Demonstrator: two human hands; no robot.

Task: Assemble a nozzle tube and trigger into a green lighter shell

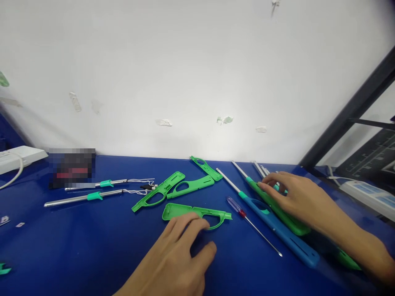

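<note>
Fingers spread, my left hand (pixel 182 250) rests at the near edge of a green half shell (pixel 177 210) and holds nothing I can make out. More green shells (pixel 194 186) lie behind it. My right hand (pixel 286 193) is over the green lighter (pixel 274 204), its curled thumb and fingertips close together at the lighter's upper part; whether they grip it is unclear. Beside that lies a blue lighter (pixel 277 230) with a metal tube. A screwdriver (pixel 240 211) with a clear and red handle lies between my hands. Part of another green handle (pixel 348 260) shows under my right forearm.
Two metal tubes (pixel 74 199) with teal triggers and white wires lie at left. Behind them is a blurred dark item (pixel 72 167). White power strips (pixel 24 158) (pixel 370 197) sit at both sides. The white wall (pixel 197 74) bounds the blue table (pixel 92 255).
</note>
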